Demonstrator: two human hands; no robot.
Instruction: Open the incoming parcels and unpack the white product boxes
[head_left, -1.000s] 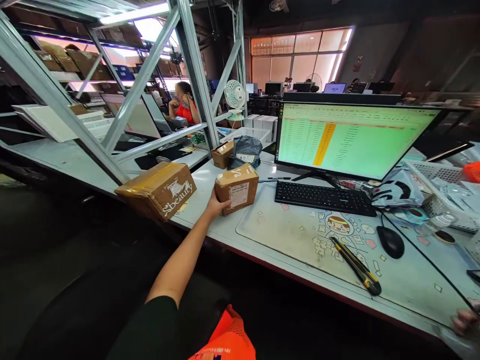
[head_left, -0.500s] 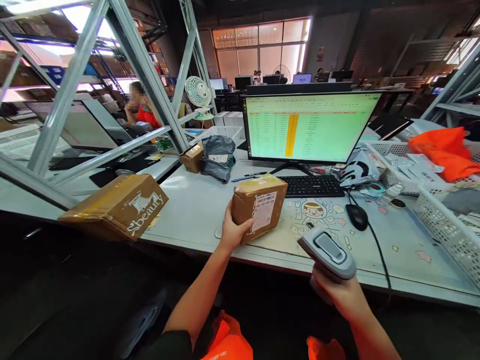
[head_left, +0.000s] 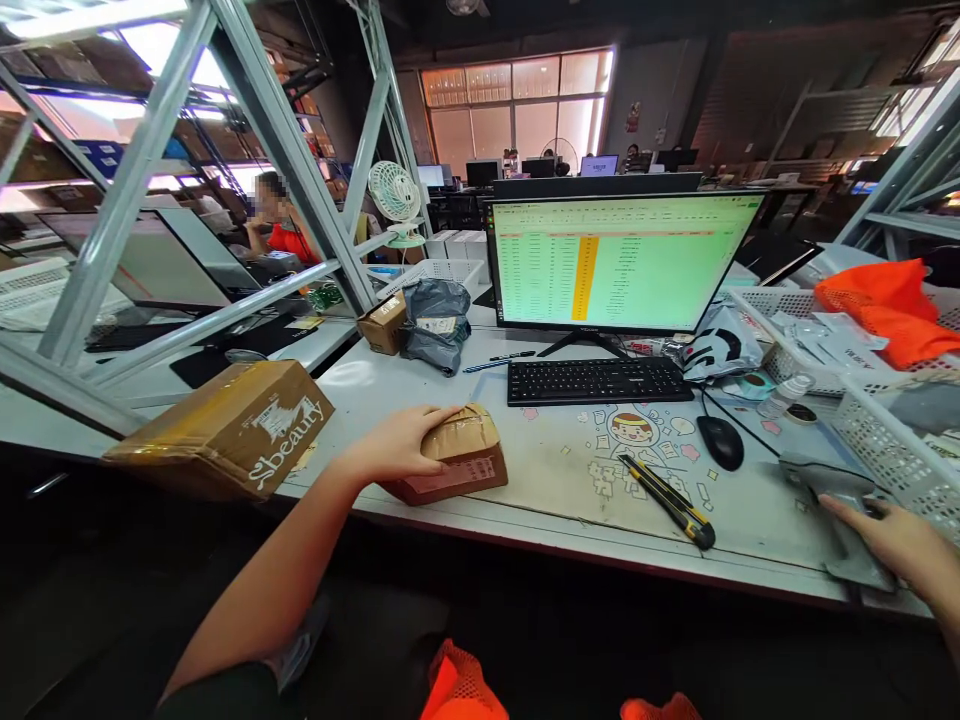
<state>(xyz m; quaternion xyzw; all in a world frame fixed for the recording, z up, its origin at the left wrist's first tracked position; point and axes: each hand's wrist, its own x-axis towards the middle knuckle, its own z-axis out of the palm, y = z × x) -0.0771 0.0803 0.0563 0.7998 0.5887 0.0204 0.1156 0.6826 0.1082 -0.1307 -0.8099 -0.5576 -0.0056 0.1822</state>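
My left hand [head_left: 401, 445] grips a small brown taped cardboard box [head_left: 469, 470] from its left and top, fingers over the upper edge. The box rests at the desk's front edge, its label facing me. Far to the right, my right hand [head_left: 892, 535] is closed around a grey barcode scanner [head_left: 851, 520] that lies low on the desktop; its far fingers are hidden. Between the hands lies a yellow and black utility knife [head_left: 667, 500] on the cartoon-printed desk mat [head_left: 555, 480].
A larger carton [head_left: 225, 425] sits at the left desk edge by the metal frame [head_left: 277, 130]. Behind are a keyboard [head_left: 600, 380], monitor [head_left: 626, 260], grey plastic parcel [head_left: 436, 325] and small carton [head_left: 384, 322]. A mouse [head_left: 720, 442] and white baskets [head_left: 892, 430] stand right.
My left hand has brought the box left and down onto the desk, tilting it. My right hand has carried the scanner right and lowered it to the desktop, uncovering the utility knife.
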